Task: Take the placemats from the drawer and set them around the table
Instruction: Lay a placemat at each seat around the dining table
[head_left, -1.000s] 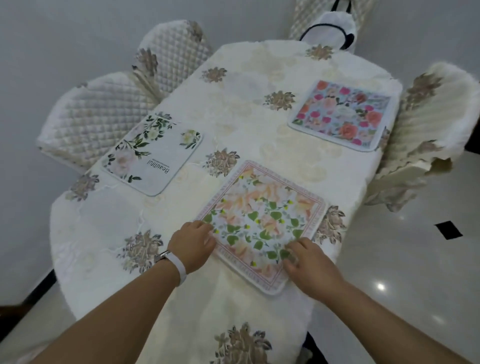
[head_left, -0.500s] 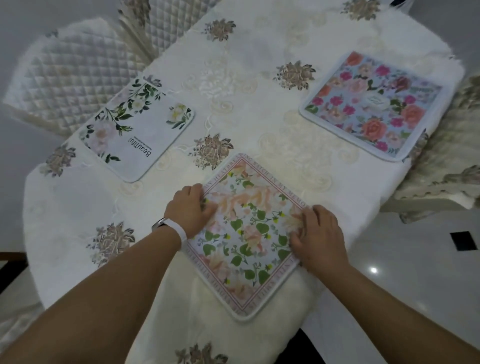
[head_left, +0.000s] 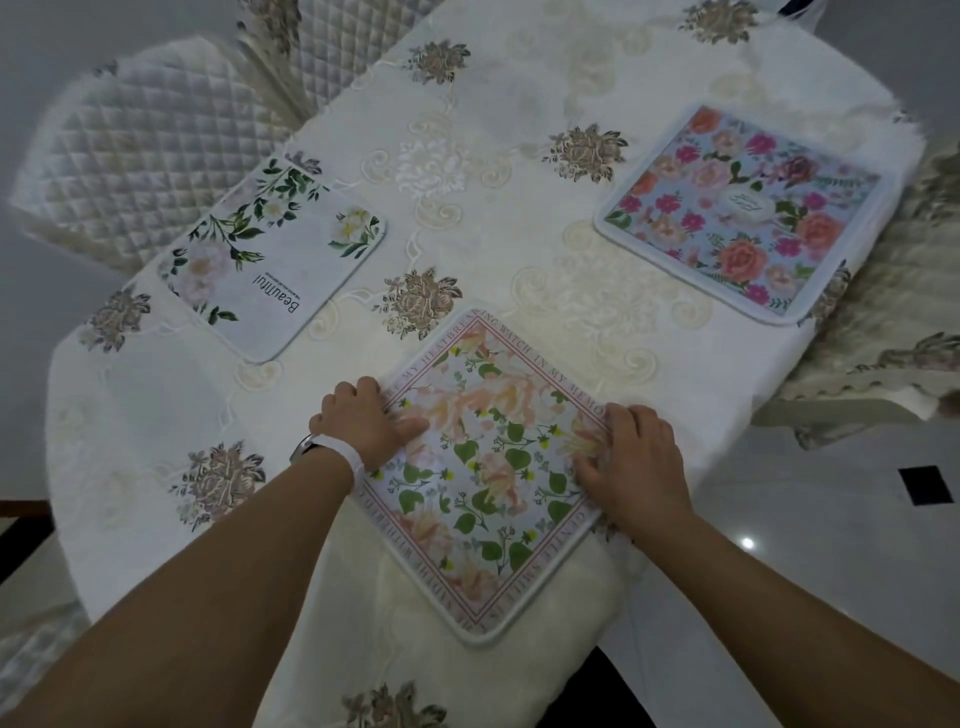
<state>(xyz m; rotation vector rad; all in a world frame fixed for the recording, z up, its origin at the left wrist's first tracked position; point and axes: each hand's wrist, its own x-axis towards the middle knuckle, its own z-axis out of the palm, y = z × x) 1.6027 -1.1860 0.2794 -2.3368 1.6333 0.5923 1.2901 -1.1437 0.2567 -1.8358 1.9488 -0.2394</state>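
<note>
Peach-flowered placemat (head_left: 491, 467) lay at the table's (head_left: 156, 415) 6 o'clock edge, corner toward the person; left hand (head_left: 363, 423) and right hand (head_left: 631, 465) pressed flat on its side corners, fingers spread, gripping nothing, likely squaring it. Two other mats (head_left: 275, 260) (head_left: 748, 213) sat at 10 and 2. Drawer not in view; border text only partly readable.

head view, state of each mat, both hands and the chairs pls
peach placemat: flat on the tablecloth, near edge, turned cornerwise
white leafy placemat: flat, left side
blue rose placemat: flat, right side
left hand: pressing the peach mat's left corner
right hand: pressing its right corner
quilted chairs: covered, beside the table
</note>
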